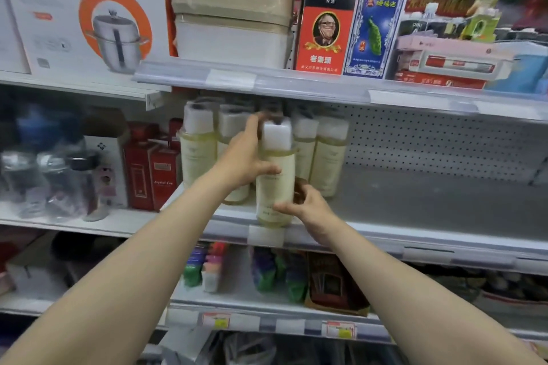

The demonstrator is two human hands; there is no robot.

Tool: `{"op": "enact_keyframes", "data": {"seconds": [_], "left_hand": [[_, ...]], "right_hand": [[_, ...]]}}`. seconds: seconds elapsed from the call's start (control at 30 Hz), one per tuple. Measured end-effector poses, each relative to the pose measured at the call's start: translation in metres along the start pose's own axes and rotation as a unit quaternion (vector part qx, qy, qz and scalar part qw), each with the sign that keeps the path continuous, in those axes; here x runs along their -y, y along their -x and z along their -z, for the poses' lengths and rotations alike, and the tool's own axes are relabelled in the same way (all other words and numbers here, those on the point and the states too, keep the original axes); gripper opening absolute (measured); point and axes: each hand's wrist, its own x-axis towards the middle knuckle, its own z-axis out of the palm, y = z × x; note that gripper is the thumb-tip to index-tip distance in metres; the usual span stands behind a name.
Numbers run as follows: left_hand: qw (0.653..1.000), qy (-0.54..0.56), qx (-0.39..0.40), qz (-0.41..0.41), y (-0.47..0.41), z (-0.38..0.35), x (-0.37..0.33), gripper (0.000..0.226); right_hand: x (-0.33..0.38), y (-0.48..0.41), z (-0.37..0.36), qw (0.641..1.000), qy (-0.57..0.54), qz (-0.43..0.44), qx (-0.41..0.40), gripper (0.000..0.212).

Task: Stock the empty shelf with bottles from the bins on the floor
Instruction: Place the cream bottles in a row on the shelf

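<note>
Left hand (243, 157) and right hand (308, 207) have fingers clamped round one bottle (275, 184) at the front lip of the shelf (415, 204); a careless release could topple it forward.

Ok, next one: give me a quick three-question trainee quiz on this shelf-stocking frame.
1. True or false: only the left hand holds the front bottle.
2. The bare stretch of the shelf lies: A) left of the bottle row; B) right of it; C) in front of it.
3. What stands just left of the bottle row?
Key: 1. False; the right hand has a grip on its lower part too. 2. B. 3. Red boxes.
</note>
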Motion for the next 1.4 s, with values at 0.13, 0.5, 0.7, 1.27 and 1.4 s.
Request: {"op": "enact_keyframes", "data": {"seconds": [0.13,0.5,0.7,1.27,1.4], "left_hand": [[0.993,-0.117,-0.009,0.002,-0.014,-0.007,0.008,0.098],[0.926,-0.365,-0.076,-0.065,-0.031,-0.007,0.013,0.111],[0.905,-0.411,-0.084,-0.07,-0.034,-0.008,0.013,0.109],[0.97,-0.235,-0.048,0.03,0.031,-0.082,-0.098,0.095],[0.986,-0.159,0.022,0.051,0.064,-0.137,-0.151,0.097]], "right_hand": [[-0.004,-0.013,-0.002,1.0,0.009,-0.006,0.022,0.074],[-0.018,-0.04,-0.015,0.998,0.051,0.004,-0.025,0.075],[-0.014,-0.045,-0.023,0.995,0.094,0.0,-0.042,0.074],[0.019,0.068,0.119,0.946,0.298,-0.005,-0.129,0.079],[0.024,0.132,0.191,0.928,0.34,-0.025,-0.15,0.073]]}}
